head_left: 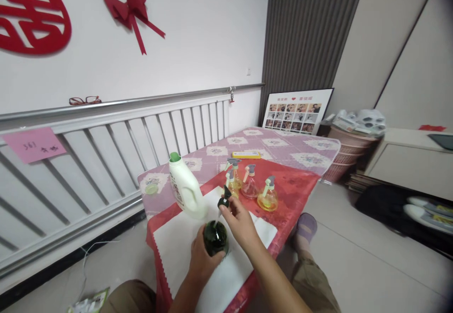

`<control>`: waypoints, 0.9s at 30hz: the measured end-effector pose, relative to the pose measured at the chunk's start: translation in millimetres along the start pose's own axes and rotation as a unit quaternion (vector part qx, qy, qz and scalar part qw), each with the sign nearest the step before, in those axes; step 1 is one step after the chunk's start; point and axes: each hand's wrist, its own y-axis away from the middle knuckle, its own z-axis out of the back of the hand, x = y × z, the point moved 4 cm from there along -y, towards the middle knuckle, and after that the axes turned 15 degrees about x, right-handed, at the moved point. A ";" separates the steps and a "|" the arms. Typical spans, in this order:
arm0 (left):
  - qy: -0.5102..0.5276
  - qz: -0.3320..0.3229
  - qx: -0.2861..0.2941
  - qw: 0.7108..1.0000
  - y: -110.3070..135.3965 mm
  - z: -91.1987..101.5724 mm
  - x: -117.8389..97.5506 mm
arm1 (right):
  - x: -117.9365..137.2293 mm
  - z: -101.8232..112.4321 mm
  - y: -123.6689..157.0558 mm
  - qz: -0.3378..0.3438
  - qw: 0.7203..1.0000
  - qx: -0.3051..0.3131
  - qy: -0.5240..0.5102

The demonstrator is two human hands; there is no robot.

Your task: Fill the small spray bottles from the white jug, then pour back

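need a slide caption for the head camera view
Left hand grips a dark green bottle; right hand holds a dark pump top above it, near a pale handled jug.

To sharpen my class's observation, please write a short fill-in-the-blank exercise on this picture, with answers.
1. The ____ hand grips the dark round bottle.
2. The ____ hand holds the black pump top.
3. The mat under the hands is coloured ____.
4. The bow on the wall is coloured ____.

Missing words: left; right; white; red.
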 end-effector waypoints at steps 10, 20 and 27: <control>-0.024 -0.033 -0.010 0.999 1.3 -0.3 -2.8 | -37.0 -26.6 10.9 -0.036 0.992 0.075 0.095; -0.068 -0.042 -0.004 0.997 2.2 -1.6 -4.5 | -56.0 -29.0 20.1 -0.029 0.991 0.058 0.121; -0.057 -0.039 -0.005 0.998 2.5 0.0 -6.7 | -59.8 -34.6 21.3 -0.056 0.992 0.033 0.112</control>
